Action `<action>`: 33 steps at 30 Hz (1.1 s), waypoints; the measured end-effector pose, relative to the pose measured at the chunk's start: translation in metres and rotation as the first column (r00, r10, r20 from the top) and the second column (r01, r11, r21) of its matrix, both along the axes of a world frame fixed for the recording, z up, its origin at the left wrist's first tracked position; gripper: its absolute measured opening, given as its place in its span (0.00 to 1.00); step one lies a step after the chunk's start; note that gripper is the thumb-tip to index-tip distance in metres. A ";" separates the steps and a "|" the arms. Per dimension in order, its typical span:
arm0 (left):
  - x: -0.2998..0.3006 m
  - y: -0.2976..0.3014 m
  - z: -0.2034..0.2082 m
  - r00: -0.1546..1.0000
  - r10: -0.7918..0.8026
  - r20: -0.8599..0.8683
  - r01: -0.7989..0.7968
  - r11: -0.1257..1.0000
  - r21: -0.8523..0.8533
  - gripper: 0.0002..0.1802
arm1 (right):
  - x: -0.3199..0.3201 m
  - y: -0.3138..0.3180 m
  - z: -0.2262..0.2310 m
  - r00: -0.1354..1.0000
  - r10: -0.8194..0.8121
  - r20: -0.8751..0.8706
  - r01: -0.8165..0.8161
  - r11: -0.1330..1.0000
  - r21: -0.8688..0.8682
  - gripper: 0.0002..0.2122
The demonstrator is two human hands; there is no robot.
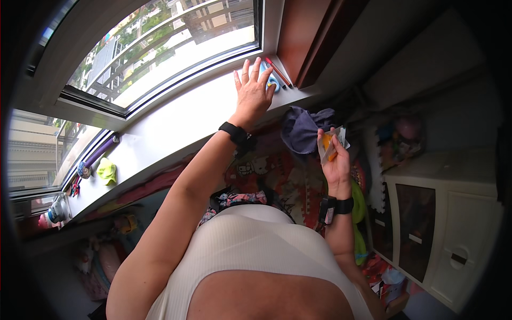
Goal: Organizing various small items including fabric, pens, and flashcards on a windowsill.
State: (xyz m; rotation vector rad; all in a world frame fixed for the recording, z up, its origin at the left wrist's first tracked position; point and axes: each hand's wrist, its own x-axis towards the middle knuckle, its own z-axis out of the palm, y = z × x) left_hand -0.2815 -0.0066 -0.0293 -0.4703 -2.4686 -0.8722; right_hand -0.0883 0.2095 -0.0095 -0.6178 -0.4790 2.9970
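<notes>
My left hand (252,97) reaches over the white windowsill (176,117) with its fingers spread and nothing in them. Right beside its thumb lies a light-blue looped item (274,83), perhaps scissors, partly hidden by the fingers. A red-tipped pen (277,71) rests slanted just past it, against the sill's corner. Lower down on the right, my right hand (337,166) is closed around a small flat clear-and-white packet (325,146) with something yellow-orange in it. Behind that packet hangs a dark blue-grey cloth (304,130). Both wrists carry black bands.
A yellow-green cloth item (107,171) and a purple-handled stick (98,156) are on the sill's left part. The window (170,48) rises behind it, a brown wooden panel (304,40) at its right. A white drawer cabinet (442,224) stands to my right.
</notes>
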 end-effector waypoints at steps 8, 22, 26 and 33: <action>-0.022 0.002 -0.001 0.958 -0.196 0.210 0.277 0.824 -0.495 0.36 | 0.002 -0.002 -0.007 1.000 0.004 0.014 -0.004 1.000 0.003 0.12; 0.014 -0.071 0.028 0.989 -0.136 0.060 0.147 0.959 -0.241 0.38 | -0.002 0.016 -0.022 0.994 0.091 -0.063 -0.095 0.994 -0.057 0.13; 0.078 -0.198 0.061 0.941 0.315 -0.120 -0.335 0.914 -0.227 0.30 | -0.002 0.013 -0.024 0.987 0.112 -0.112 -0.118 0.992 -0.053 0.14; 0.198 -0.471 0.035 0.349 0.930 0.120 -0.782 0.359 -0.510 0.46 | -0.011 0.022 -0.025 0.976 0.179 -0.125 -0.187 0.981 -0.053 0.15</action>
